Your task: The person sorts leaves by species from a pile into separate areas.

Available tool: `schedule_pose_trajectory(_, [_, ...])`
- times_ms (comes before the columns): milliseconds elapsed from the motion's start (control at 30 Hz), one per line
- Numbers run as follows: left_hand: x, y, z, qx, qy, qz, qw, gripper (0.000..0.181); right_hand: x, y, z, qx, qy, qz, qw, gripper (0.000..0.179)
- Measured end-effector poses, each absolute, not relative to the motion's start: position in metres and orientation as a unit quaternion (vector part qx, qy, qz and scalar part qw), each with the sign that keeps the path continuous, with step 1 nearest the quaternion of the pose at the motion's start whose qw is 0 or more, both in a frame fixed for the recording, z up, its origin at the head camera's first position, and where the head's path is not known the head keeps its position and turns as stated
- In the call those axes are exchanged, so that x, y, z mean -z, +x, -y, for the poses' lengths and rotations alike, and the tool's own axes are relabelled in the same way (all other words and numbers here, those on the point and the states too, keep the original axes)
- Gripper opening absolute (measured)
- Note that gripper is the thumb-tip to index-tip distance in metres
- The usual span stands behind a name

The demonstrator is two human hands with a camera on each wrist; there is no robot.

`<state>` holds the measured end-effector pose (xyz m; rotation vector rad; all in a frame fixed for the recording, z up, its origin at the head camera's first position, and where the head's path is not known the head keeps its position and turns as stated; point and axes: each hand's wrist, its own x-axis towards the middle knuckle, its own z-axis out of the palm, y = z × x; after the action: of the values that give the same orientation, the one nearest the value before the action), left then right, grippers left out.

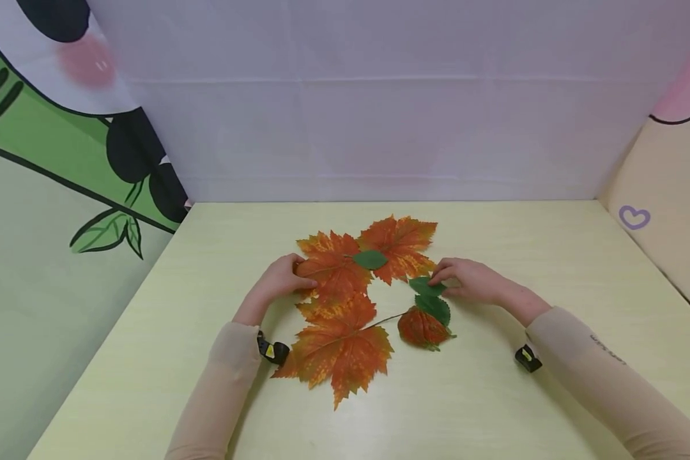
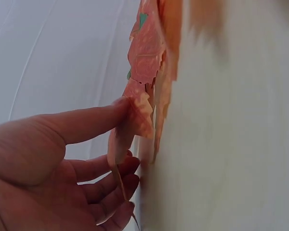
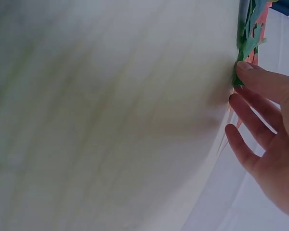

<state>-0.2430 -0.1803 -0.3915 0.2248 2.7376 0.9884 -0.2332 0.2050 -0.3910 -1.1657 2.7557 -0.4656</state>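
Note:
An artificial garland of orange maple leaves with green leaves lies on the table. My left hand [image 1: 280, 276] pinches the outer edge of the upper left maple leaf [image 1: 335, 268]; in the left wrist view the thumb is on one face of this leaf [image 2: 139, 108], fingers behind. The right hand [image 1: 468, 281] pinches the tip of a green leaf [image 1: 421, 285] between thumb and forefinger, its other fingers spread in the right wrist view. Below that leaf are a second green leaf [image 1: 435, 309] and a rounded orange pumpkin-like piece [image 1: 421, 329], joined by a thin stem to the lower maple leaf [image 1: 342, 345].
Another maple leaf [image 1: 399, 244] spreads at the upper right of the garland, with a small green leaf [image 1: 370, 259] beside it. The pale table [image 1: 552, 243] meets a light cloth backdrop [image 1: 391, 140] behind. A cartoon-printed panel [image 1: 63, 134] stands at the left.

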Motion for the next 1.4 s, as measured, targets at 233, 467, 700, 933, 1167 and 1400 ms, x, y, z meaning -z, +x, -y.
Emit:
schedule_pose_trajectory(233, [0.387,-0.243,0.182,-0.346,0.067,-0.927,0.128,0.054,0.392,-0.237,-0.203,0.151,-0.381,-0.912,0.017,0.014])
schedule_pose_trajectory(467, [0.387,-0.247,0.183,-0.349,0.062,-0.926,0.128,0.054,0.389,-0.243,-0.201,0.167,-0.338,-0.926,-0.013,0.010])
schedule_pose_trajectory(700, [0.394,-0.246,0.187,-0.346,0.055,-0.928,0.125,0.052,0.378,-0.252,-0.205,0.202,-0.289,-0.936,-0.016,0.014])
schedule_pose_trajectory(933, [0.398,-0.246,0.187,-0.348,0.055,-0.927,0.126,0.053,0.371,-0.260,-0.221,0.239,-0.246,-0.939,-0.011,0.012])
schedule_pose_trajectory(1167, [0.400,-0.247,0.184,-0.356,0.057,-0.924,0.126,0.051,0.373,-0.269,-0.238,0.295,-0.212,-0.932,0.005,0.015])
schedule_pose_trajectory(1400, [0.402,-0.247,0.181,-0.357,0.067,-0.924,0.123,0.048,0.376,-0.276,-0.255,0.341,-0.157,-0.927,0.013,0.019])
